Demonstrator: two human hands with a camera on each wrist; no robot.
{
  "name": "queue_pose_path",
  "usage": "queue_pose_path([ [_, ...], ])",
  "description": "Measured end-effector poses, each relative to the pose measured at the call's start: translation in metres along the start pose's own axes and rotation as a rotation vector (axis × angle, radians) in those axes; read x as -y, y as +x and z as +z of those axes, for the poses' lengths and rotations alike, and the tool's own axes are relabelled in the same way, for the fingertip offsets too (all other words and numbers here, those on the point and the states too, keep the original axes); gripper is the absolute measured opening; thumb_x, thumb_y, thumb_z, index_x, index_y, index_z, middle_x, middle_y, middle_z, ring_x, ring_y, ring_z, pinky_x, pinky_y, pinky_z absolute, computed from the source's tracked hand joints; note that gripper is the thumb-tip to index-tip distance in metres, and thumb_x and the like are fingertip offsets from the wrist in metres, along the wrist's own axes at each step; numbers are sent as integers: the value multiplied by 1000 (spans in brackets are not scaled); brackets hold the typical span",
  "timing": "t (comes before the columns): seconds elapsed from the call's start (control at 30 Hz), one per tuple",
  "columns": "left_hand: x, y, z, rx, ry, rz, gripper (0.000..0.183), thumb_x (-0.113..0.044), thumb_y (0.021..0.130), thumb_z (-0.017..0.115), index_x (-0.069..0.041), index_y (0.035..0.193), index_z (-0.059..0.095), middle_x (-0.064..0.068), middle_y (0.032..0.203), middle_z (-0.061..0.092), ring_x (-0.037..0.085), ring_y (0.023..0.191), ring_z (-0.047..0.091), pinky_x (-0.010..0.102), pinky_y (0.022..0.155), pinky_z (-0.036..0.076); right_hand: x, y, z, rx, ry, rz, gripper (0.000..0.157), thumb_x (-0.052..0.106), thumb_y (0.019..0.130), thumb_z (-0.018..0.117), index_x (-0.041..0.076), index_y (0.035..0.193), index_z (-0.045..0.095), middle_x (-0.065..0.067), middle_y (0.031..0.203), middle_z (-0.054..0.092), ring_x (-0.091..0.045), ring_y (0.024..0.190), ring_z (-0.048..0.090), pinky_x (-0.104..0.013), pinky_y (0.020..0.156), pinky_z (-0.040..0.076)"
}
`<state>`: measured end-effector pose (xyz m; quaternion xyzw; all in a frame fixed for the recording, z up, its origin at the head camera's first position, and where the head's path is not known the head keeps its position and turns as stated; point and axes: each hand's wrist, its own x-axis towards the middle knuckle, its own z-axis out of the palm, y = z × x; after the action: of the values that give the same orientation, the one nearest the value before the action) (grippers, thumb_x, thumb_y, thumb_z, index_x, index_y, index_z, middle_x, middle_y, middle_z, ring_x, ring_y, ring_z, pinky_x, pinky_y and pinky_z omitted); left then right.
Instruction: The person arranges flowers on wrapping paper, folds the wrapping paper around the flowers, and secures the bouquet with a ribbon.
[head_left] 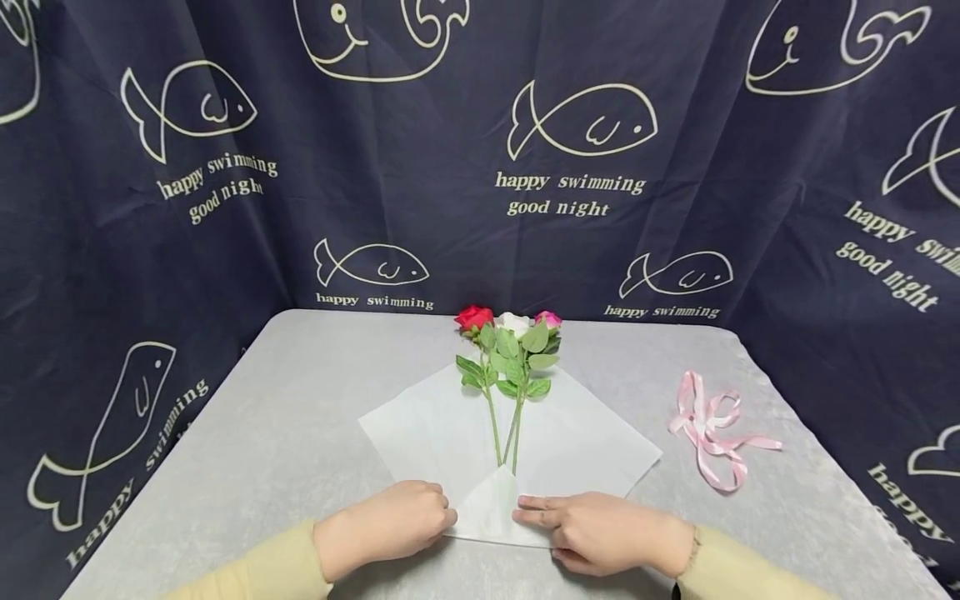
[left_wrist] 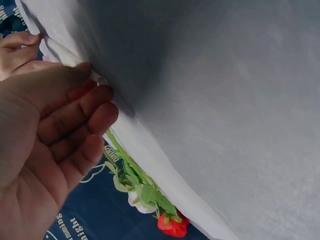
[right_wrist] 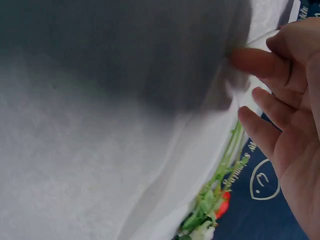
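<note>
Left hand (head_left: 386, 525) lies knuckles-up on the near edge of the white wrapping paper (head_left: 592, 442), its fingers curled loosely against the left side of a small folded-up corner flap (head_left: 491, 504); the left wrist view shows the fingertips touching the paper's edge, though whether they pinch it I cannot tell. Right hand (head_left: 592, 529) rests flat on the opposite side of the flap, fingers straight and close together, pressing the fold down onto the sheet. That sheet lies as a diamond in the middle of the grey desk (head_left: 285, 433), one corner pointing at the person. Three roses lie on it, stems running down to the flap and heads at the far corner: a red rose (head_left: 474, 317), a white rose (head_left: 514, 322) and a pink rose (head_left: 548, 318), with green leaves (head_left: 510, 358) bunched beneath. A pink ribbon (head_left: 712, 429) lies in loose loops on the desk, well apart to the right. Behind the desk hangs a dark blue curtain (head_left: 420, 167) printed with fish outlines and words. Pale yellow sleeves (head_left: 270, 567) cover both forearms.
</note>
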<state>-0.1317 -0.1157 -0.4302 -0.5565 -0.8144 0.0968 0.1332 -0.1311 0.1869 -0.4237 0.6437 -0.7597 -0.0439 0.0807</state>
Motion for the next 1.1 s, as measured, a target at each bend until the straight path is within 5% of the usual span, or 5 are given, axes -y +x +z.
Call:
queue_pose_path([
  [0.2,-2,-2,3,-74,183,122,20,-28,74,70,-26,61,56,-14,57,53,5,54,42,19,53,33,-2,8,11,-76,44,28,8,24,89,63,17,89,59,-1,125,60,-12,115,58,-21,86,50],
  [0.43,-3,-2,0,-70,258,176,21,-34,77,68,-28,61,56,-14,57,53,5,53,43,20,50,31,-4,20,13,-106,15,27,39,23,89,63,13,126,57,-1,133,54,-10,112,57,-21,83,49],
  [0.6,-4,-1,-1,-61,285,191,20,-36,76,68,-28,62,56,-14,59,53,4,54,45,21,49,30,-5,25,16,-80,-23,5,38,27,91,60,14,127,57,2,133,55,-10,111,56,-22,88,47],
  [0.8,-3,3,-11,-38,358,208,18,-40,69,72,-29,67,58,-15,64,56,4,57,46,20,49,29,-4,28,17,-65,-49,19,40,31,90,59,19,129,55,4,131,55,-9,109,54,-23,79,47],
  [1.1,-3,15,-33,-117,467,280,18,-33,83,60,-31,65,55,-17,59,53,4,51,37,19,47,25,-6,32,18,-35,-54,56,49,38,89,60,20,133,52,4,130,54,-10,108,53,-26,76,47],
])
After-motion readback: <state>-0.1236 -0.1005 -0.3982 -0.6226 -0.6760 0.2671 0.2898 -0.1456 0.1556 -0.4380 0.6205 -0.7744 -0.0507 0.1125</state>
